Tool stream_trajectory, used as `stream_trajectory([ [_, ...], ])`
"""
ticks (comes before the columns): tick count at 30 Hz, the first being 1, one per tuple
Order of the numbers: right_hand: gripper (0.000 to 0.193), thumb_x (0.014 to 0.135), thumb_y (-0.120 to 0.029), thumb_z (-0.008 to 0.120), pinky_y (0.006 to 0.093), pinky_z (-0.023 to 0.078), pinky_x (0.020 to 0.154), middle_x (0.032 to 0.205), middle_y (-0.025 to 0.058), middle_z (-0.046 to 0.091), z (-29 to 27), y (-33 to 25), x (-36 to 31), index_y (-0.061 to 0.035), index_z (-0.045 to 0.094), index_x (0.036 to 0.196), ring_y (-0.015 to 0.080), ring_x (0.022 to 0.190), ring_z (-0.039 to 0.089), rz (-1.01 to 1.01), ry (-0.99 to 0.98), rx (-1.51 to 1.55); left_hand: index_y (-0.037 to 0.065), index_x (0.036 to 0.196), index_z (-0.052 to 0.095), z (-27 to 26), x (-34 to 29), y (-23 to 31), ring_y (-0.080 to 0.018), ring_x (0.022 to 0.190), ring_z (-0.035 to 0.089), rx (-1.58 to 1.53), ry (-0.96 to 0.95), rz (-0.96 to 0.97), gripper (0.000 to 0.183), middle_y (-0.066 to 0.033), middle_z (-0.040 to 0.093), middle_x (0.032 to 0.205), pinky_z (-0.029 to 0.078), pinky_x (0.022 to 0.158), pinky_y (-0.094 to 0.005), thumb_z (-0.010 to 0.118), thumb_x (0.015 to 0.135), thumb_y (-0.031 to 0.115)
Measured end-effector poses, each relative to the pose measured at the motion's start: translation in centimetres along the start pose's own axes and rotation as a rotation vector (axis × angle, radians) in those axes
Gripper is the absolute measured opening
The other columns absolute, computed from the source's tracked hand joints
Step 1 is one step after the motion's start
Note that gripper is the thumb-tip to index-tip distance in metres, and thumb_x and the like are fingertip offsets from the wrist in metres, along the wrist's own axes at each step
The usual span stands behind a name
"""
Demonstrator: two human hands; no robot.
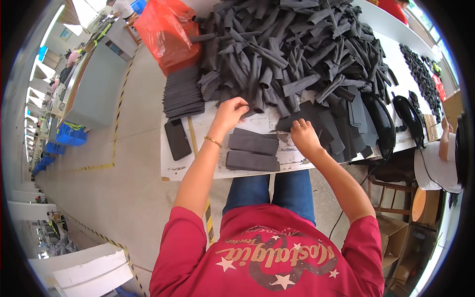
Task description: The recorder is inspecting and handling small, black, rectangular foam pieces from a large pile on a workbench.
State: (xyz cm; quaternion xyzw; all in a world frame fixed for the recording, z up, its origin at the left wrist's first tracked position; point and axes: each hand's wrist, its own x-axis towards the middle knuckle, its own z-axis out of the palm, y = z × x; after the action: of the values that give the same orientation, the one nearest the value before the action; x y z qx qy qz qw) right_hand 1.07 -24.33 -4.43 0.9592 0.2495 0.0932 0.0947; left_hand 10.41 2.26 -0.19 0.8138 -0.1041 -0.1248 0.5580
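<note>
My left hand (230, 116) is at the near edge of a big heap of dark grey fabric strips (277, 54), its fingers curled in. Whether a strip is pinched there is hard to make out. To its right, my right hand (305, 135) has its bent fingertips closed on the edge of a dark fabric piece (287, 123), beside overlapping flat pieces (327, 123). Between my forearms lie two flat stacks of dark strips, a farther stack (253, 142) and a nearer stack (252, 161) by the table's front edge.
Left of my left hand are a tall stack of dark strips (183, 94), a black phone (177, 139) and a red plastic bag (168, 37). A black mesh item (380, 123) lies right on the white table (217, 169). Another person's hand (446, 126) shows at far right.
</note>
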Motion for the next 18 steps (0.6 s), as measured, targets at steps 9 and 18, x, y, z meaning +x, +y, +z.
stream_trajectory([
  [9, 0.022, 0.087, -0.013, 0.062, 0.0408, 0.048, 0.084, 0.104, 0.018, 0.062, -0.9, 1.6, -1.2, -0.0009, 0.055, 0.104, 0.0331, 0.099, 0.059, 0.134, 0.263, 0.171, 0.005, 0.118, 0.059, 0.4, -6.2, 1.4, -0.0211, 0.093, 0.063, -1.041, 0.098, -0.046, 0.026, -0.0113, 0.066, 0.102, 0.052, 0.075, -0.0323, 0.051, 0.099, 0.022],
  [18, 0.024, 0.087, -0.007, 0.065, 0.0393, 0.046, 0.056, 0.07, 0.0185, 0.058, -10.2, -3.1, -2.7, 0.0014, 0.043, 0.091, 0.0319, 0.061, 0.058, 0.352, 0.217, 1.051, 0.005, 0.111, 0.06, 1.8, -8.2, 4.5, -0.0239, 0.092, 0.066, -1.313, 0.193, -0.033, 0.026, -0.0068, 0.065, 0.099, 0.055, 0.085, -0.0359, 0.069, 0.086, 0.006],
])
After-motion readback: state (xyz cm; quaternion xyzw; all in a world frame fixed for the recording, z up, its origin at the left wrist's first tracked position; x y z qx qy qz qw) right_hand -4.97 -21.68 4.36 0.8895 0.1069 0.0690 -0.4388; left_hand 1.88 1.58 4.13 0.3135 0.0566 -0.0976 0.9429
